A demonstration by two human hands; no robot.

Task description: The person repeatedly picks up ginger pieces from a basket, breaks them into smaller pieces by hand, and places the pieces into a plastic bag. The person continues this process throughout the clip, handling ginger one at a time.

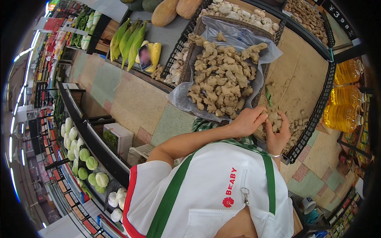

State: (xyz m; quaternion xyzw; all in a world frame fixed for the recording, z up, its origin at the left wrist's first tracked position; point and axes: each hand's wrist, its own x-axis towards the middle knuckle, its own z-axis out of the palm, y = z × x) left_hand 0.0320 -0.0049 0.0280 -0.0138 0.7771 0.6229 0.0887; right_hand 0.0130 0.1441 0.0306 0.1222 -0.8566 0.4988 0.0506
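Note:
Both hands meet at the near end of a dirt-strewn bin [293,74] lined with a brown board. My left hand [250,119] pinches the upper left side of a ginger root [276,119] between thumb and fingers. On its lower side, my right hand [278,134], with a bracelet at the wrist, has thumb and forefinger curled around the same root. The hands partly hide the root. Just left of them stands a woven basket [263,78] lined with a clear plastic bag [275,53]. Inside is a heap of ginger [223,80]. A green leaf [268,95] lies above the hands.
A black mesh edge [320,110] bounds the bin at right, with oil bottles [342,117] beyond it. Garlic [232,10] borders the basket. Corn [135,44] and squash [164,12] lie at upper left. Cabbages [91,163] fill a shelf at left, across the tiled floor [134,98].

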